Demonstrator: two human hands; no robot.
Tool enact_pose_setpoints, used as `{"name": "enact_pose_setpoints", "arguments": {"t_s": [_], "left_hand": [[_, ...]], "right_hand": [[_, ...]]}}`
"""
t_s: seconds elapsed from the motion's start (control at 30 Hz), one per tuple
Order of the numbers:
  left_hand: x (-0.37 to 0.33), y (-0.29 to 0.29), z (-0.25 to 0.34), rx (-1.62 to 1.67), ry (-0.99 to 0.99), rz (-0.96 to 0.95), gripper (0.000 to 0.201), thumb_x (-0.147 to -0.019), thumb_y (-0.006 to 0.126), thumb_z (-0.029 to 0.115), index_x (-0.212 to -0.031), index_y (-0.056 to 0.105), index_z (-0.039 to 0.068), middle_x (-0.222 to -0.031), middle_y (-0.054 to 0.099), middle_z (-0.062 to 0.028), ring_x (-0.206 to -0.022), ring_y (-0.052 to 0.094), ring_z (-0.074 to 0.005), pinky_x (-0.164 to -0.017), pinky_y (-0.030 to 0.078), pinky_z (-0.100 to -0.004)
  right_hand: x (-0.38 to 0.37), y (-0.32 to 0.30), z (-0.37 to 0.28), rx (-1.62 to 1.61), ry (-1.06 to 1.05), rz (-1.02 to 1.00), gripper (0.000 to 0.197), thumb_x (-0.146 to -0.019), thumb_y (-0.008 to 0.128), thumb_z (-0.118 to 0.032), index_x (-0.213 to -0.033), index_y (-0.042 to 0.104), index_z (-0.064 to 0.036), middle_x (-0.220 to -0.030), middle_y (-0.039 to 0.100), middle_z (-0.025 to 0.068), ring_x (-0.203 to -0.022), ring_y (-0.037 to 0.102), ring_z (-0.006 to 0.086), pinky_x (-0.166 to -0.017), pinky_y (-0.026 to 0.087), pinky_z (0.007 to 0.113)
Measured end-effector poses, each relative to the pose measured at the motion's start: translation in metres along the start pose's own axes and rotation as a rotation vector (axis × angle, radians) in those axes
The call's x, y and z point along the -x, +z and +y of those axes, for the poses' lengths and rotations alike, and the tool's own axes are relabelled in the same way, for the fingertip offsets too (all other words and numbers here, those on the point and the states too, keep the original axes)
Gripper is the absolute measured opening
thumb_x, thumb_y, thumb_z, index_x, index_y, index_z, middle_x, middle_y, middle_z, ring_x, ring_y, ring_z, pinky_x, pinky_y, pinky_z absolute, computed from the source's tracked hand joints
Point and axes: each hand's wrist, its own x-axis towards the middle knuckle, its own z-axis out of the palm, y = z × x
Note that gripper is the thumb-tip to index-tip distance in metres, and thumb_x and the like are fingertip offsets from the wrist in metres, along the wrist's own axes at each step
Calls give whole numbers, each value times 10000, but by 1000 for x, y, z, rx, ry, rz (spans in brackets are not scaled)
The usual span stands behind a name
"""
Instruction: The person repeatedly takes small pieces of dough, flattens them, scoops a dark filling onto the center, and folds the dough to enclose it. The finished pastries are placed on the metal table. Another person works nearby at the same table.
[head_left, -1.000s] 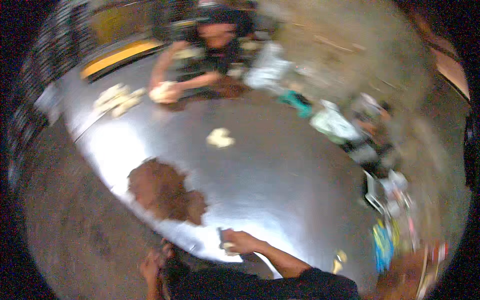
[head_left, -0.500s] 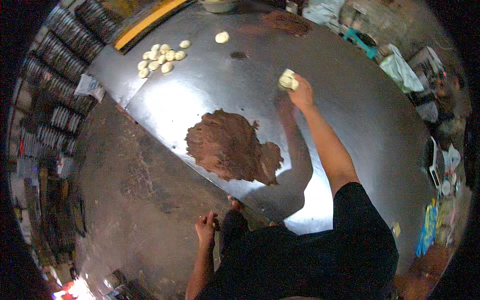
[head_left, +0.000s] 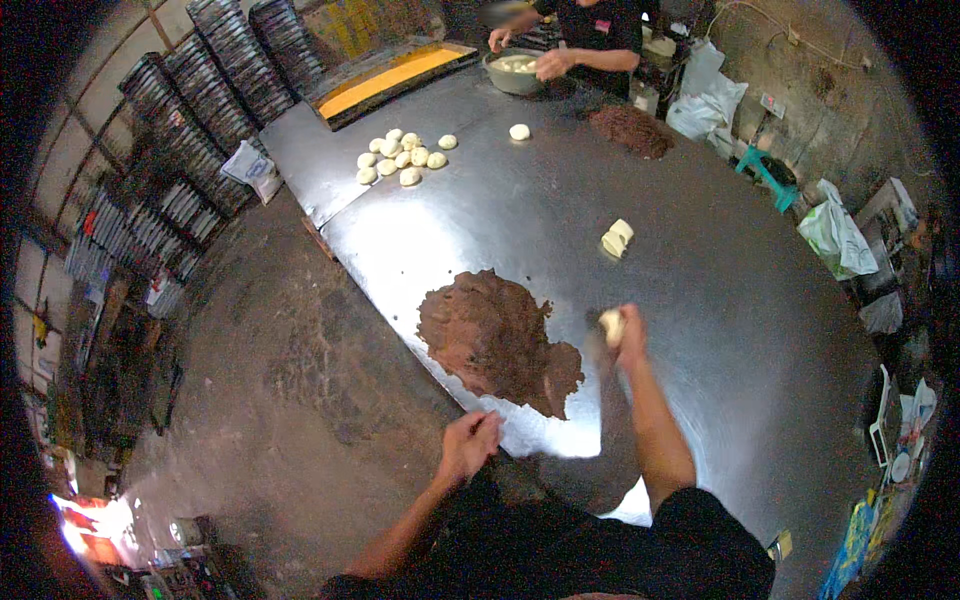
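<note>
My right hand (head_left: pixel 632 338) is closed round a pale piece of dough (head_left: pixel 611 324), low over the metal worktop (head_left: pixel 730 330); both are blurred by motion. Beyond it lie pale dough pieces (head_left: pixel 617 238), side by side. My left hand (head_left: pixel 470 445) hovers at the worktop's near edge with its fingers curled, and whatever might be inside is hidden. Just past that hand spreads a flat, ragged mass of brown paste (head_left: pixel 490 335). Farther left sits a cluster of round, pale dough balls (head_left: pixel 403 155), and a single dough ball (head_left: pixel 519 131) lies apart.
Across the worktop another person (head_left: pixel 600 30) has both hands at a grey bowl (head_left: pixel 515 82) of pale pieces. A dark brown crumbly heap (head_left: pixel 630 132) is at the far right. An orange-lined tray (head_left: pixel 395 85) and stacked dark trays (head_left: pixel 165 110) stand far left; plastic bags (head_left: pixel 838 235) line the right.
My right hand has drawn back toward me, and pale pieces now lie near where it was. My left hand has come up to the worktop's edge. The view has tilted up, showing the other person.
</note>
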Motion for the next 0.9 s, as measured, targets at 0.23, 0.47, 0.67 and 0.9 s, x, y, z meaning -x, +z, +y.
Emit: {"name": "enact_pose_setpoints", "arguments": {"t_s": [0.23, 0.47, 0.67, 0.9], "left_hand": [[19, 120, 57, -117, 562, -28, 213, -874, 666, 127, -1045, 687, 1, -914, 673, -100, -852, 623, -152, -720, 508, -282], [87, 191, 105, 40, 783, -25, 210, -890, 672, 178, -857, 672, -29, -810, 647, -94, -737, 570, -117, -634, 461, -295], [76, 196, 109, 181, 407, 81, 769, -939, 419, 620, -504, 510, -8, -484, 463, -50, -511, 387, -131, -496, 362, -366], [31, 97, -8, 201, -221, -163, 792, -909, 294, 718, -931, 620, -3, -850, 637, -101, -756, 576, -190, -687, 453, -348]], "right_hand": [[224, 10, -46, 324, -745, -112, 182, -895, 596, -152, -756, 589, -35, -676, 607, 84, -595, 546, 174, -555, 435, 358], [248, -39, -128, 263, -898, 291, 301, -913, 583, -224, -695, 567, -16, -555, 514, 105, -453, 461, 218, -472, 365, 361], [281, -47, -100, 334, -889, 84, 418, -934, 546, -379, -677, 536, -48, -518, 442, 21, -480, 446, 139, -487, 384, 311], [268, -58, -2, -301, 502, -380, 305, -919, 617, -338, -968, 620, -37, -918, 643, 65, -798, 647, 186, -717, 555, 349]]}}
